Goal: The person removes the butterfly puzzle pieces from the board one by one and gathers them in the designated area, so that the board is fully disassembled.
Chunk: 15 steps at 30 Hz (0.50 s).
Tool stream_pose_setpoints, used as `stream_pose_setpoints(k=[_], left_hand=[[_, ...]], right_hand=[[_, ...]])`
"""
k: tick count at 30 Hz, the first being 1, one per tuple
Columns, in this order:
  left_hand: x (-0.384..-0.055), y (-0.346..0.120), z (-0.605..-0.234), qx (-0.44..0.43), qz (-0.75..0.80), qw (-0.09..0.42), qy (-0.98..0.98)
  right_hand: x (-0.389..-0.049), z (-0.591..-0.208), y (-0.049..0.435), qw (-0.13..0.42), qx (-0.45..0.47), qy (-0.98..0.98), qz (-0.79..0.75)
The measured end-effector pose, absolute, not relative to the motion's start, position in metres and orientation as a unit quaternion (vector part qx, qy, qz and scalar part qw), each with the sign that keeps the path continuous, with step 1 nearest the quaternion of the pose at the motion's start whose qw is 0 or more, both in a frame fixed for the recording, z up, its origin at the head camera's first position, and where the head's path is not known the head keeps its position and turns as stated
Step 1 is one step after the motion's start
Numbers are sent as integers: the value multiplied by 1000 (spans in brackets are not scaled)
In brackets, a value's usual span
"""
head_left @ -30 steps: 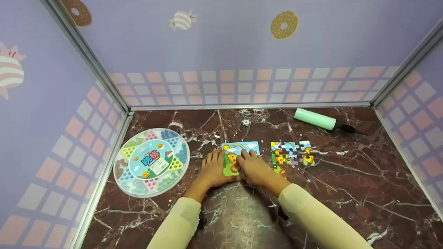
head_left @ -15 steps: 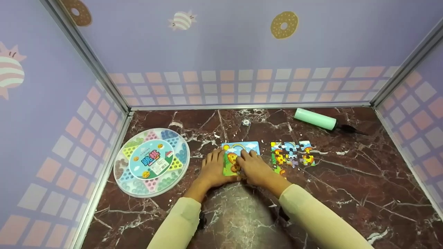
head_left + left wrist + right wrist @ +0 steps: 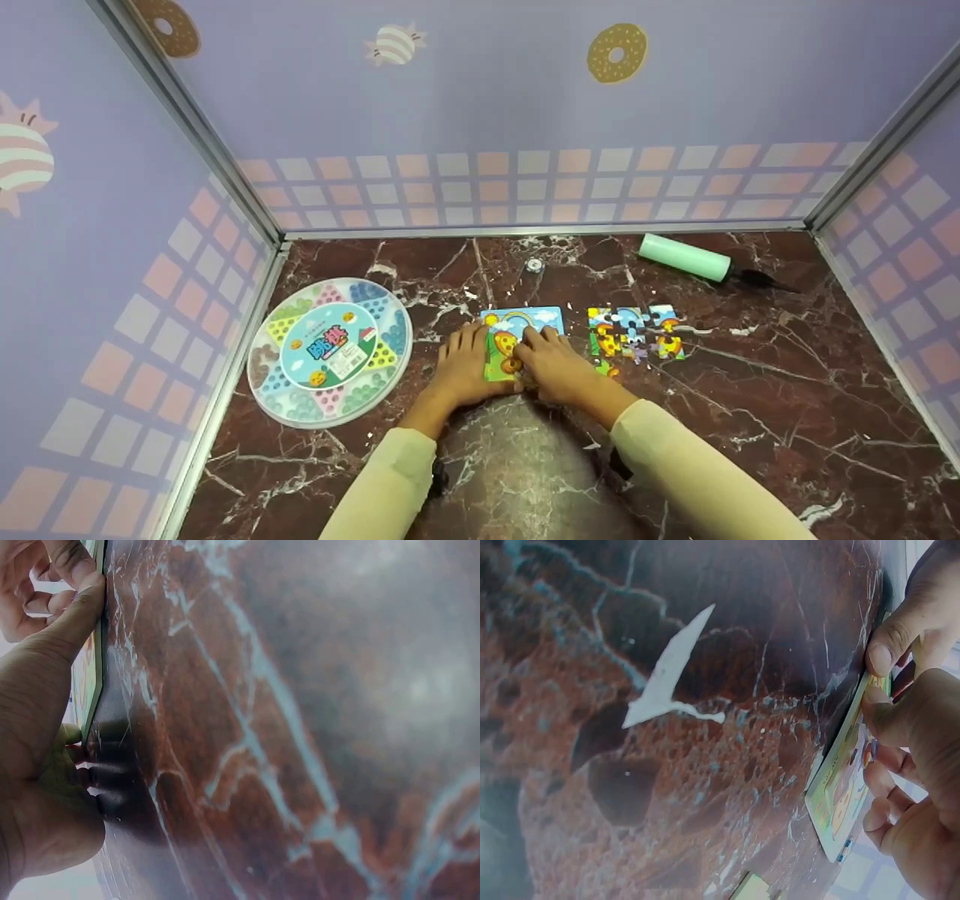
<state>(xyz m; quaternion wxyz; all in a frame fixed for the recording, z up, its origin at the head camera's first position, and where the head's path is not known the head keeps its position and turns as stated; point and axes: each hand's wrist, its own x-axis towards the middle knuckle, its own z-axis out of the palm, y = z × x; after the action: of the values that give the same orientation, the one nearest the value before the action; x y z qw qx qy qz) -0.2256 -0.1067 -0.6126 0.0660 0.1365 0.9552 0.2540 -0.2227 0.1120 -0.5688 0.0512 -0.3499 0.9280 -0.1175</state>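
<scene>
A small jigsaw board [image 3: 529, 312] with a rainbow and a yellow giraffe-like figure lies between the hands. My left hand [image 3: 461, 369] holds its left side, fingers along that edge and thumb across the near edge. Over the right half is my right hand [image 3: 559, 369], fingers curled down. In the right wrist view its fingertips pinch at a small jigsaw piece [image 3: 869, 753] on the board, largely hidden by the hand. Both thumbs meet near the board's near edge. Several loose jigsaw pieces [image 3: 634, 339] lie to the right, roughly in rows.
A round Chinese checkers box [image 3: 330, 352] lies at the left. Behind the board is a small round disc [image 3: 534, 265]. A mint-green pump [image 3: 684, 257] with a black end lies back right. A white scrap [image 3: 667, 671] lies on the marbled tabletop, and patterned walls enclose it.
The right hand and forearm shift very slightly to the right. The left hand, the board and the loose pieces look the same.
</scene>
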Motion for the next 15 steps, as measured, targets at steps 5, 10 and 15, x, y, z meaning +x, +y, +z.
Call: stream_pose_setpoints(k=[5, 10, 15], left_hand=[[-226, -107, -612, 136, 251, 74, 956], [-227, -107, -611, 136, 252, 73, 955], [-227, -107, -613, 139, 252, 71, 955]], right_hand=[[-222, -569, 117, 47, -365, 923, -108], [-219, -569, 121, 24, -385, 918, -95], [-217, -571, 125, -8, -399, 911, -99]])
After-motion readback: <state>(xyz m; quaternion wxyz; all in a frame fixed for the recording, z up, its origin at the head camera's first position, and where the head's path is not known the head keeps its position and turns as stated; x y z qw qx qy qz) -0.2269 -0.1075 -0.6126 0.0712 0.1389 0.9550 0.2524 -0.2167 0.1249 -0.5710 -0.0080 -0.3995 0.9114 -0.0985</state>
